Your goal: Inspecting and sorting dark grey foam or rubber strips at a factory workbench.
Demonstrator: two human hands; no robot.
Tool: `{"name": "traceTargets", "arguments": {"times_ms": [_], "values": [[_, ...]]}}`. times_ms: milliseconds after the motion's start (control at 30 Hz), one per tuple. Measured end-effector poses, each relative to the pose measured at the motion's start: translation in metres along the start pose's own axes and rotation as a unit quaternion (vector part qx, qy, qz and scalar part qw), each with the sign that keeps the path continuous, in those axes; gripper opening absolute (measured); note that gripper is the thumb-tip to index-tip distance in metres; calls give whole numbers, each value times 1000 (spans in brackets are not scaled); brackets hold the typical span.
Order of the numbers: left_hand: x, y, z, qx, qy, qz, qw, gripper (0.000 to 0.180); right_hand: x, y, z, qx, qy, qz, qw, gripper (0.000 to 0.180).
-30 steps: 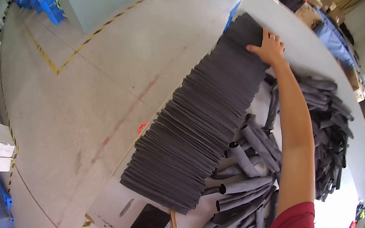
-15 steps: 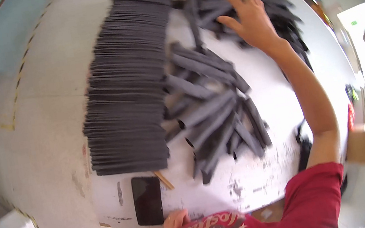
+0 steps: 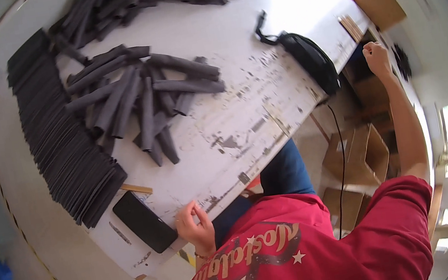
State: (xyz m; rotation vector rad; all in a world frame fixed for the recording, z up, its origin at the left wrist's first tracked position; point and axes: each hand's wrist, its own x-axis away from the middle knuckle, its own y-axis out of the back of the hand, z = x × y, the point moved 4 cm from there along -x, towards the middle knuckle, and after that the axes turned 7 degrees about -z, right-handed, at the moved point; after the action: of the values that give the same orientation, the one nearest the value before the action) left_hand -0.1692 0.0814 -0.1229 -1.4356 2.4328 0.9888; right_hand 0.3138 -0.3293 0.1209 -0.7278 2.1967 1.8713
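Table edge (image 3: 226,189), left fingers (image 3: 189,218) resting, seemingly curled

- table (image 3: 265,104): white painted top, scuffed and chipped, dark patches showing through.
- dark tubes (image 3: 140,94): matt grey, soft foam-like look.
- flat stack (image 3: 60,142): matt dark sheets, same dull finish.
- phone (image 3: 144,221): glossy black glass.
- boxes (image 3: 356,160): brown cardboard, matt.
- black bag (image 3: 307,56): cloth, slight sheen.
- shirt (image 3: 311,249): red cloth.

Bright daylight enters from windows beyond my right fingers (image 3: 377,51), causing glare on the white surface (image 3: 273,9). Fisheye distortion bends edges; the rim darkens. My right hand shows blur.
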Motion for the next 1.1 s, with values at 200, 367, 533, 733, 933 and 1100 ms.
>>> {"name": "traceTargets", "arguments": {"times_ms": [200,367,533,733,933,1100], "values": [[2,-4,-6,-11,-29,43,999,7,115,-30,-54,39,-65,119,990,16],[-7,-8,-14,-11,22,119,993,7,162,-37,-78,1,-75,169,983,17],[-28,-37,-43,46,29,268,962,10,177,-58,-91,-105,-82,264,955,19],[-58,-101,-92,81,-90,345,931,13,211,-127,-108,-141,-53,296,943,20],[-58,-219,-164,108,-226,404,880,18,286,-205,-112,-171,-52,416,891,19],[-21,-323,-220,93,-297,402,861,31,357,-302,-130,-175,-74,475,860,23]]}}
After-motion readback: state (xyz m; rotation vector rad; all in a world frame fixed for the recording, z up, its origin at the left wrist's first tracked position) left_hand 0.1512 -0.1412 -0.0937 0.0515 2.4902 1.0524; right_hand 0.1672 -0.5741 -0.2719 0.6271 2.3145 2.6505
